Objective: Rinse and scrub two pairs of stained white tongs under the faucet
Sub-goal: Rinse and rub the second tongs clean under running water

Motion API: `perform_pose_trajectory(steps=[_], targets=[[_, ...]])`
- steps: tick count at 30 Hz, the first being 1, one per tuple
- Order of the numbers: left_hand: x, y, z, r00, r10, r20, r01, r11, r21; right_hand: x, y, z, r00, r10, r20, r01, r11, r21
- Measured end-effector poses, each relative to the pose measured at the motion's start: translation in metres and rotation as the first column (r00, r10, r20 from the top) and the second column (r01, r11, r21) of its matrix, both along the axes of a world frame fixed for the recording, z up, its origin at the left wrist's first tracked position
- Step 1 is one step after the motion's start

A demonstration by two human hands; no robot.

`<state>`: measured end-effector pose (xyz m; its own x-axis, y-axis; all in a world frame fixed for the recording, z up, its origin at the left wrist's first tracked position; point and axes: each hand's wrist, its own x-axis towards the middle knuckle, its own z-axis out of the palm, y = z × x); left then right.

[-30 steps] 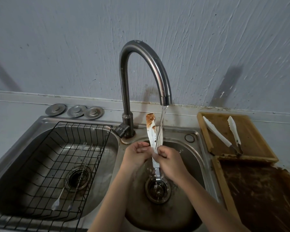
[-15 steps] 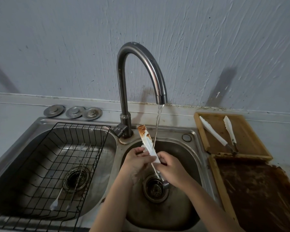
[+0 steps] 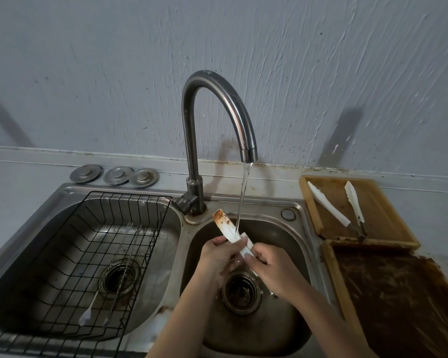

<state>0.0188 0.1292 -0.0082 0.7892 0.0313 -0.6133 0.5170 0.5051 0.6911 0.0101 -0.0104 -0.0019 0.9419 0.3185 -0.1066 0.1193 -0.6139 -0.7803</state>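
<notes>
A: Where are the stained white plastic tongs (image 3: 228, 228)?

B: Over the right basin of the stainless steel double sink (image 3: 305, 244), held by both hands. The rust-brown tip tilts up and to the far left, and the thin stream of water (image 3: 243, 195) from the curved grey metal faucet (image 3: 212, 117) lands on the blade just right of that stained end.

A: And the fingers?

B: The left hand (image 3: 217, 257) curls round the tongs from the left, fingers pressed together on the white blade. The right hand (image 3: 272, 267) grips lower down, its thumb lying flat along the handle; its other fingers wrap underneath, so I cannot tell how they sit.

A: The other pair?

B: The second white tongs with a metal hinge (image 3: 346, 213) lie spread open on the far wooden tray (image 3: 388, 208), right of the sink. A dark brown stained tray (image 3: 403, 301) sits nearer, touching it.

A: Anything in the left basin?

B: A black wire rack (image 3: 62, 254) with long thin metal utensils (image 3: 109, 277) lying in it. Three round metal drain covers (image 3: 114, 174) rest on the ledge beyond.
</notes>
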Motion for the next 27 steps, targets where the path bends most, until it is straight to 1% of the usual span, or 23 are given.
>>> perform_pose_trajectory(steps=[2,3,6,7,8,11,12,15,18,24,27], targets=[[-0.003,-0.002,0.005,0.997,0.059,-0.044,-0.063,0.993,-0.104,-0.002,-0.003,0.0,0.998,-0.005,0.059,0.01,0.997,-0.072],[-0.004,-0.003,0.006,0.995,0.076,-0.06,-0.083,0.988,-0.13,-0.004,-0.004,-0.001,0.996,-0.019,0.091,0.028,0.995,-0.099],[-0.002,-0.006,0.005,0.993,0.089,-0.076,-0.099,0.985,-0.143,-0.002,-0.009,-0.009,0.984,-0.089,0.154,0.113,0.981,-0.157],[-0.001,-0.007,0.004,0.993,0.087,-0.078,-0.098,0.985,-0.146,0.0,-0.012,-0.011,0.985,-0.108,0.134,0.131,0.975,-0.18],[-0.001,-0.009,0.004,0.994,0.08,-0.079,-0.091,0.984,-0.152,0.002,-0.014,-0.012,0.99,-0.116,0.081,0.13,0.973,-0.191],[0.001,-0.01,0.001,0.997,0.047,-0.067,-0.058,0.982,-0.18,0.002,-0.016,-0.004,0.984,-0.11,-0.142,0.088,0.984,-0.152],[0.001,-0.01,-0.001,0.997,0.037,-0.065,-0.049,0.979,-0.197,0.002,-0.016,-0.002,0.98,-0.106,-0.168,0.079,0.984,-0.162],[0.002,-0.006,-0.006,0.997,-0.005,-0.074,-0.014,0.965,-0.262,0.002,-0.019,0.001,0.984,-0.093,-0.152,0.055,0.97,-0.236],[0.0,-0.003,-0.007,0.995,-0.036,-0.088,0.005,0.945,-0.326,0.004,-0.022,0.003,0.983,-0.068,-0.168,0.022,0.964,-0.264],[-0.001,0.002,-0.001,0.978,-0.179,-0.102,0.139,0.939,-0.316,0.009,-0.029,0.01,0.982,0.01,-0.188,-0.062,0.96,-0.273],[0.001,0.008,0.0,0.974,-0.204,-0.098,0.161,0.93,-0.329,0.012,-0.039,0.012,0.978,0.058,-0.199,-0.113,0.954,-0.279]])
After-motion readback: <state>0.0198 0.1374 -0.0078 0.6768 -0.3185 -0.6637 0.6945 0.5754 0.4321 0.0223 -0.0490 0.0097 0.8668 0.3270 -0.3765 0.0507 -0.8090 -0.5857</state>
